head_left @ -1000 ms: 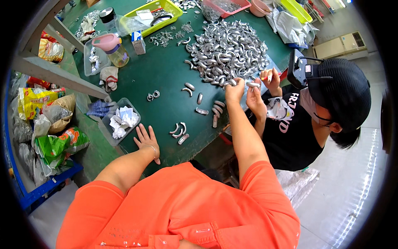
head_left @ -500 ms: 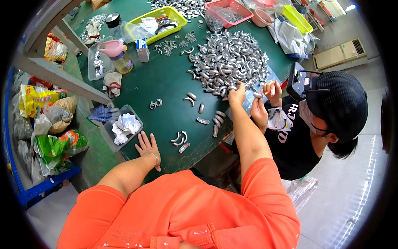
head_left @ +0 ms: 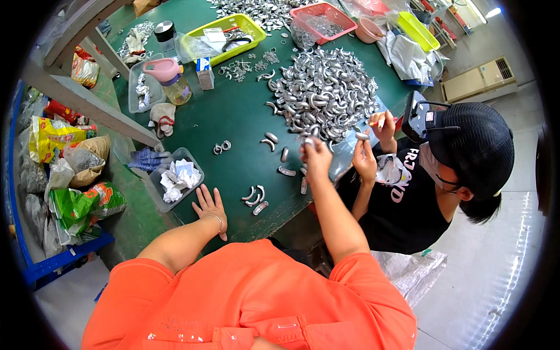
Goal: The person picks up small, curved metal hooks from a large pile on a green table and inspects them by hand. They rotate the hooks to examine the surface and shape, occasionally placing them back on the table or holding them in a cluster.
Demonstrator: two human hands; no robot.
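My left hand (head_left: 209, 209) lies flat on the green table (head_left: 233, 169), fingers spread, beside a clear plastic box (head_left: 195, 188) of crumpled white paper. My right hand (head_left: 317, 158) is closed, with a curved metal piece (head_left: 308, 142) at its fingertips, slightly blurred. It hovers just on my side of a large heap of silvery curved metal pieces (head_left: 326, 87). Left of it a few loose curved pieces (head_left: 286, 171) are spread out, and part of a row by the table edge hides behind my hand. Another small group of curved pieces (head_left: 253, 196) rests nearer my left hand.
A person in a black cap (head_left: 475, 146) works at my right, holding a curved piece. A yellow-green basket (head_left: 251, 29), a pink basket (head_left: 344, 20), a bottle with a pink lid (head_left: 175, 87) and a small box (head_left: 205, 76) stand farther back. A grey frame (head_left: 87, 105) borders the left.
My right hand has drawn back from the edge of the heap toward me and to the left, bringing a curved metal piece. My left hand stays flat in place.
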